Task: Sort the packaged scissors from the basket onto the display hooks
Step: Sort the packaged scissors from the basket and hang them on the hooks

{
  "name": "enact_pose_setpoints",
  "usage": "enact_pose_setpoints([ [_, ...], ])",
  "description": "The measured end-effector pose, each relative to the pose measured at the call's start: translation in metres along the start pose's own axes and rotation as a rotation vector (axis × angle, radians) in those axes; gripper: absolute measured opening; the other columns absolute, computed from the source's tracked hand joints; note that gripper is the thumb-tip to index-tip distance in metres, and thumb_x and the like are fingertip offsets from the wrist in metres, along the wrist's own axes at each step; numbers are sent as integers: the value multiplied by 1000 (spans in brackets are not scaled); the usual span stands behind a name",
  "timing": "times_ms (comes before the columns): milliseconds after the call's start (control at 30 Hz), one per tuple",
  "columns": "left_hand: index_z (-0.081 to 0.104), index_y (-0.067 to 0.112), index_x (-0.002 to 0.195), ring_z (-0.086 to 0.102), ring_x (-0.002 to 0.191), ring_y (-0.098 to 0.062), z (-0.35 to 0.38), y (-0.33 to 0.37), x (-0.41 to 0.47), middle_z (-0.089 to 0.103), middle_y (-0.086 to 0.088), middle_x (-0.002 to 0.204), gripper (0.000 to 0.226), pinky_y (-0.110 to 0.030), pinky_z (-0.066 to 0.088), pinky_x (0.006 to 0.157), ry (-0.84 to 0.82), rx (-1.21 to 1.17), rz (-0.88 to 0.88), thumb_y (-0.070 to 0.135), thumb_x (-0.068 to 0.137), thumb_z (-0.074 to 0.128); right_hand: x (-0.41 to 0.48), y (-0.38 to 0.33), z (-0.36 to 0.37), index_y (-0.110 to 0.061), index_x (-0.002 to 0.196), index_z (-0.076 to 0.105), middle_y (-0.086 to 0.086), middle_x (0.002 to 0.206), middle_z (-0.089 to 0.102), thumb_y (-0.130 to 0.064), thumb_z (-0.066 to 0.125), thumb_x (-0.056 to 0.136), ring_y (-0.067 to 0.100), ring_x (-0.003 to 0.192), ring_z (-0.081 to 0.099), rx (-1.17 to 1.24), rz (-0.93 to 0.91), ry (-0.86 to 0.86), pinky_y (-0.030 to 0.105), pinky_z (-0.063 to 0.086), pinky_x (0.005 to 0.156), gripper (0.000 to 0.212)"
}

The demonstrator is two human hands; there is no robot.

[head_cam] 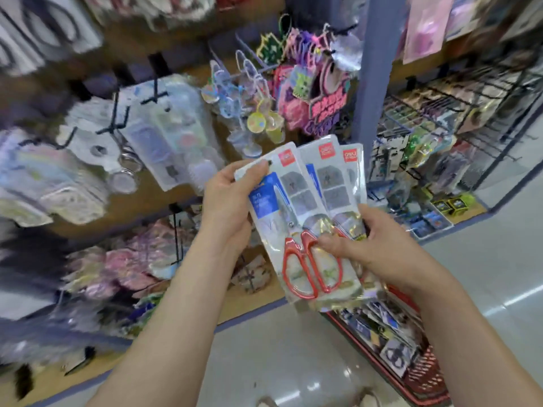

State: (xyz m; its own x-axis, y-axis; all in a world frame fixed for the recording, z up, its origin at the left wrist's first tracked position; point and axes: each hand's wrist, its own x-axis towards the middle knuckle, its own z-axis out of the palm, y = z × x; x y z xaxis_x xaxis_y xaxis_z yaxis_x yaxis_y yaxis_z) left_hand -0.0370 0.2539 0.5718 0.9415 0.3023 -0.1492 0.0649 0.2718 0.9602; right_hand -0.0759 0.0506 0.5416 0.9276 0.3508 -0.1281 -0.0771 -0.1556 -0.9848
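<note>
- Plainly, three fanned packs point(329, 183) of scissors are held up in front of the person, at the middle of the scene and well above the floor point(279, 348).
- The front pack point(291, 207) lies leftmost and overlaps the other two, which peek out to its right.
- The left hand point(227, 201) grips the front pack's top left corner. Its thumb presses on the face beside the hanging hole and the fingers curl behind.
- The right hand point(379, 245) clasps the fan lower down, with the thumb laid over the red scissors point(308, 265) and the fingers wrapped round the right edge.
- Each pack has a red label at its top, and the front one has a blue strip down its left side.
- A red basket point(426, 374) sits on the floor near right, under the right forearm. It holds more packaged goods, too blurred to tell apart.
- Black hooks point(117, 124) jut from the shelving at far left, hung with pale packets.
- Bright trinkets point(308, 92) hang at far centre, just left of a blue post point(373, 69).
- A wire rack point(470, 107) stands far right.
</note>
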Motion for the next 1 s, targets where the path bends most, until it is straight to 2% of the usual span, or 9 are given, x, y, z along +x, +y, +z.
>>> enact_pose_setpoints([
  [133,61,10,78,66,57,-17,-45,44,1,69,-3,64,14,-31,56,60,94,-161,44,5,89,68,13,-41,58,-31,99,71,-16,95,77,-45,75,72,4,91,72,-30,-90,-4,31,56,84,31],
  [267,67,6,84,69,64,-21,-85,112,4,72,-8,72,5,-36,57,65,57,-185,159,8,86,71,28,-79,114,-23,107,69,-4,100,77,-65,82,59,14,96,72,-35,-179,6,40,57,87,65],
  [367,64,10,74,69,58,-17,-99,162,7,72,-4,65,15,-33,58,58,64,-167,300,6,87,70,36,-113,139,-30,98,71,-7,90,78,-38,88,55,6,82,73,10,-261,-35,20,56,70,47],
  [433,65,11,75,69,57,-17,-103,190,11,72,-4,66,14,-30,57,55,77,-145,383,6,87,70,38,-136,149,-26,96,70,-8,85,78,-28,86,55,6,75,74,6,-308,-55,17,53,61,44],
  [533,67,11,79,71,62,-16,-103,229,22,74,-3,70,9,-31,59,58,79,-108,473,8,87,71,46,-166,159,-26,96,70,-7,84,78,-31,81,64,10,72,74,17,-379,-10,19,53,56,34],
  [667,69,9,85,71,83,-29,-93,279,46,75,-12,88,5,-53,58,83,-6,-71,526,10,85,74,77,-200,158,-24,92,71,-8,77,77,-33,78,70,6,68,72,71,-469,102,20,52,53,24],
  [767,71,11,83,70,92,-35,-84,314,69,74,-17,96,9,-60,55,88,3,29,579,17,83,78,106,-221,156,-25,85,72,-11,77,77,-36,76,73,2,72,71,102,-526,149,13,50,59,18],
  [867,67,9,81,60,77,-23,-71,341,89,66,-13,87,16,-38,53,71,69,143,678,22,88,74,135,-241,152,-25,87,72,-12,80,77,-47,72,67,1,76,71,135,-556,138,18,53,68,30],
  [1000,64,13,73,58,66,-16,-52,357,104,65,-4,73,22,-28,46,63,118,206,783,20,93,68,170,-253,144,-25,92,73,-14,83,77,-51,72,65,-1,79,70,180,-578,133,24,52,74,37],
])
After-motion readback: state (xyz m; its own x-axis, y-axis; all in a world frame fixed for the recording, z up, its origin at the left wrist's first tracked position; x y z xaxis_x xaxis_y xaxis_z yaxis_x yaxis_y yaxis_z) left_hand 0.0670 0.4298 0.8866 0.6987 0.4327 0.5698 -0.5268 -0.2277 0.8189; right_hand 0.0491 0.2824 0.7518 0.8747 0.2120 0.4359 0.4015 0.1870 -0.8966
